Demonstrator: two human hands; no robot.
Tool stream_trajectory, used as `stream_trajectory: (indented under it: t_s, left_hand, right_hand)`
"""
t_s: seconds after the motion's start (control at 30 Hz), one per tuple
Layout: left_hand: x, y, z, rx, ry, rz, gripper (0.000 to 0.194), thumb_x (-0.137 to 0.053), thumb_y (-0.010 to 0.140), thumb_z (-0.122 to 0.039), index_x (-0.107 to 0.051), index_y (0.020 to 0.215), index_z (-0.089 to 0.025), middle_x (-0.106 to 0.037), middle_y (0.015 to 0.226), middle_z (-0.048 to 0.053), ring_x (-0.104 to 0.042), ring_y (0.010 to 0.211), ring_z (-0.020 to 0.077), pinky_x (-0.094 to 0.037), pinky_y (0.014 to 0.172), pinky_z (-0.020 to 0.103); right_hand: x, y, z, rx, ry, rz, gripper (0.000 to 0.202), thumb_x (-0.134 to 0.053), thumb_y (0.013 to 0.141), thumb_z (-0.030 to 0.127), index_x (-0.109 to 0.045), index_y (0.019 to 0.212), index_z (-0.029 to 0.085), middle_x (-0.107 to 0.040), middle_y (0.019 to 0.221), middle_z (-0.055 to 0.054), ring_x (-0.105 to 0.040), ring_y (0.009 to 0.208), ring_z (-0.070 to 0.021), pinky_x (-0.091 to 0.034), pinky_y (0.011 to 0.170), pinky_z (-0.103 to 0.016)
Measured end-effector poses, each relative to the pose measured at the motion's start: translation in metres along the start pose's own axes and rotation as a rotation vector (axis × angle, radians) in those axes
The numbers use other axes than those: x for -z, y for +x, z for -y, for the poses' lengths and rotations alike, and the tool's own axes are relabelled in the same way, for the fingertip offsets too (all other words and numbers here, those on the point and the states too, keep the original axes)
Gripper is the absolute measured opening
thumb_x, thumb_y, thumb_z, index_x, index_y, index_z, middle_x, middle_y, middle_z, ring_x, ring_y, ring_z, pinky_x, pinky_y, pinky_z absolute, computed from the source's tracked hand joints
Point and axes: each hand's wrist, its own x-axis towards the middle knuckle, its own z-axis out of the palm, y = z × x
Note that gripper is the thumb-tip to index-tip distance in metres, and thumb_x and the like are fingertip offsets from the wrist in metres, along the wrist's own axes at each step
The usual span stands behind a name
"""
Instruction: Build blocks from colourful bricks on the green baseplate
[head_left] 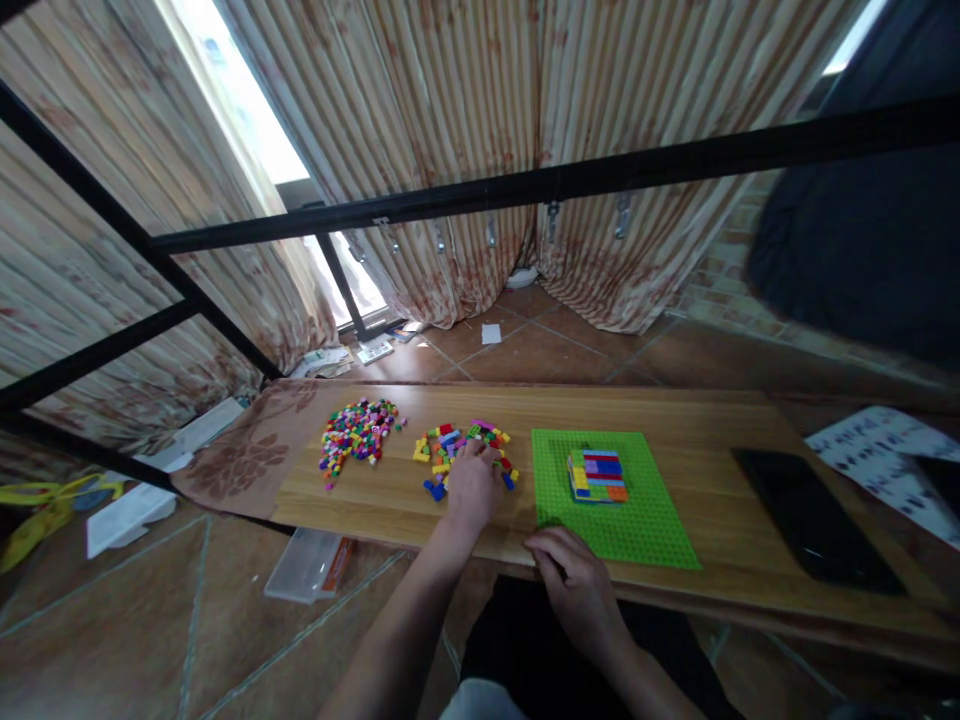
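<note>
My left hand (472,488) reaches down into a loose pile of mixed building bricks (448,440), its fingers apart among the pieces. No brick shows clearly in its grasp. At the table's near edge, my right hand (576,578) rests with curled fingers by the front left corner of a green baseplate (652,520). Whatever those fingers may hold is hidden. On the baseplate sits a low block built of bricks (598,476), its top striped in red, blue, purple and other colours, with yellow along its left side.
A heap of smaller colourful pieces (360,435) lies on the left of the wooden table (720,430). To the right is a dark flat device (817,520) near a printed sheet (885,460). A clear plastic box (306,565) stands on the floor. A black metal bar (480,200) crosses beyond the table.
</note>
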Motion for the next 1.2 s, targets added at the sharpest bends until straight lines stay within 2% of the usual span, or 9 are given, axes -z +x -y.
stream_trajectory:
  t_s: [0.17, 0.3, 0.4, 0.53, 0.63, 0.73, 1.0, 1.2]
  left_hand:
    - [-0.004, 0.009, 0.003, -0.001, 0.049, 0.053, 0.017, -0.048, 0.08, -0.011, -0.064, 0.082, -0.018, -0.06, 0.095, 0.01, -0.055, 0.096, 0.023, -0.043, 0.086, 0.036]
    - [0.002, 0.007, -0.002, -0.015, -0.003, 0.035, 0.016, -0.047, 0.082, -0.01, -0.061, 0.08, -0.018, -0.059, 0.091, 0.009, -0.055, 0.093, 0.0227, -0.043, 0.084, 0.035]
    - [0.005, -0.001, -0.015, 0.01, -0.093, 0.007, 0.017, -0.044, 0.086, -0.014, -0.061, 0.086, -0.019, -0.059, 0.092, 0.008, -0.057, 0.085, 0.0199, -0.044, 0.078, 0.032]
    - [0.004, -0.01, -0.045, -0.023, -0.322, 0.051, 0.018, -0.044, 0.086, -0.014, -0.062, 0.088, -0.019, -0.061, 0.087, 0.005, -0.059, 0.081, 0.0165, -0.044, 0.074, 0.027]
    - [-0.002, -0.01, -0.065, -0.056, -0.496, 0.047, 0.018, -0.048, 0.085, -0.012, -0.064, 0.086, -0.019, -0.063, 0.083, 0.003, -0.059, 0.08, 0.0144, -0.045, 0.074, 0.025]
    - [-0.012, -0.006, -0.076, -0.02, -0.613, 0.012, 0.016, -0.053, 0.081, -0.01, -0.066, 0.084, -0.019, -0.064, 0.081, 0.002, -0.059, 0.077, 0.0131, -0.046, 0.072, 0.025]
    - [-0.036, 0.004, -0.086, 0.104, -0.791, 0.029, 0.01, -0.059, 0.076, -0.013, -0.067, 0.081, -0.017, -0.066, 0.08, 0.003, -0.062, 0.075, 0.0132, -0.05, 0.072, 0.026]
    - [-0.043, 0.008, -0.09, 0.149, -0.838, 0.008, 0.016, -0.062, 0.073, -0.012, -0.062, 0.088, -0.017, -0.064, 0.077, 0.001, -0.062, 0.072, 0.012, -0.051, 0.07, 0.025]
  right_hand:
    - [0.003, 0.003, 0.003, 0.003, 0.035, -0.026, 0.021, -0.046, 0.089, 0.016, -0.066, 0.091, 0.023, -0.066, 0.086, -0.004, -0.06, 0.084, -0.0176, -0.049, 0.074, -0.03]
    - [0.007, 0.003, 0.005, -0.052, 0.098, -0.02, 0.023, -0.044, 0.089, 0.018, -0.067, 0.09, 0.022, -0.065, 0.085, -0.004, -0.061, 0.083, -0.0175, -0.049, 0.075, -0.03]
    - [0.012, 0.002, 0.005, -0.095, 0.151, -0.009, 0.025, -0.042, 0.09, 0.02, -0.067, 0.09, 0.022, -0.066, 0.084, -0.004, -0.061, 0.083, -0.0173, -0.049, 0.075, -0.029]
    - [0.022, 0.004, 0.009, -0.146, 0.192, -0.041, 0.025, -0.044, 0.09, 0.022, -0.068, 0.093, 0.022, -0.066, 0.082, -0.003, -0.061, 0.08, -0.0166, -0.049, 0.073, -0.028]
    - [0.034, 0.009, 0.014, -0.146, 0.2, -0.119, 0.024, -0.045, 0.09, 0.024, -0.069, 0.095, 0.023, -0.067, 0.084, -0.004, -0.062, 0.082, -0.0168, -0.05, 0.074, -0.028]
    - [0.051, 0.015, 0.015, -0.13, 0.197, -0.235, 0.023, -0.048, 0.089, 0.026, -0.069, 0.095, 0.023, -0.068, 0.091, -0.005, -0.063, 0.087, -0.0178, -0.05, 0.08, -0.03]
    - [0.098, 0.016, -0.019, -0.244, 0.092, -0.497, 0.021, -0.053, 0.085, 0.035, -0.068, 0.088, 0.021, -0.069, 0.09, -0.007, -0.064, 0.086, -0.0201, -0.051, 0.079, -0.034]
    - [0.108, 0.016, -0.038, -0.295, 0.052, -0.53, 0.025, -0.054, 0.084, 0.039, -0.069, 0.089, 0.02, -0.07, 0.092, -0.008, -0.064, 0.087, -0.0213, -0.051, 0.078, -0.035]
